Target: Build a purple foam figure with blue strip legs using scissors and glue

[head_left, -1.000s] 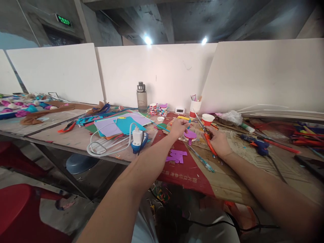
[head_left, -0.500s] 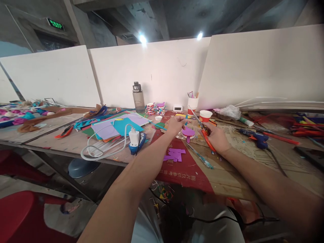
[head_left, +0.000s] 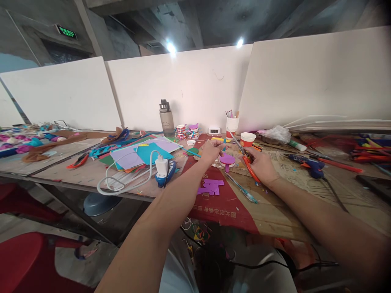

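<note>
My right hand [head_left: 261, 165] is closed around the red-orange handles of a pair of scissors [head_left: 252, 170], whose blades point up and left, toward my left hand. With pinched fingertips, my left hand [head_left: 212, 150] holds a small teal strip [head_left: 224, 143] near the blades. Just below the fingers lies a round purple-topped piece [head_left: 227, 159] with a pale rim and a tab at its front. Closer to me are cut purple pieces [head_left: 210, 187] on red cardboard [head_left: 224, 208]. Teal-and-clear pens [head_left: 242, 189] lie to their right.
A red-and-white paper cup [head_left: 247, 139] stands beyond the scissors, beside a cup of pens [head_left: 232, 124]. A glue gun [head_left: 313, 167] lies at right. On the left are coloured sheets [head_left: 128, 156], a charger with white cable [head_left: 161, 166] and a bottle [head_left: 166, 119].
</note>
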Available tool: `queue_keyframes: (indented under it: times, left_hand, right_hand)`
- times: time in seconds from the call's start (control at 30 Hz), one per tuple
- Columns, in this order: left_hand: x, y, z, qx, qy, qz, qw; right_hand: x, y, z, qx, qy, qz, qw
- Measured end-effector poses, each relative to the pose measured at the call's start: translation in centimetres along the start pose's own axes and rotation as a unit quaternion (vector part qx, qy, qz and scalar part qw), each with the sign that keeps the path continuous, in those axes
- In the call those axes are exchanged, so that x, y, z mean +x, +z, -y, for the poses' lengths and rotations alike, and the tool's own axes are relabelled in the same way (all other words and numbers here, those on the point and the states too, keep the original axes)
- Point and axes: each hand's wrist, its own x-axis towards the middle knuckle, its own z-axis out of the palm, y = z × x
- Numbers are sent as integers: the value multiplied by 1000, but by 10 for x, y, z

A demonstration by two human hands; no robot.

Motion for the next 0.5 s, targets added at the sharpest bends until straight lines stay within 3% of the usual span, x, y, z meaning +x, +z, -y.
queue_keyframes:
  times: [0.5]
  left_hand:
    - [-3, -1, -5, 1, -3, -2, 1000]
  right_hand:
    - [0, 1, 0, 8, -8, -7, 1000]
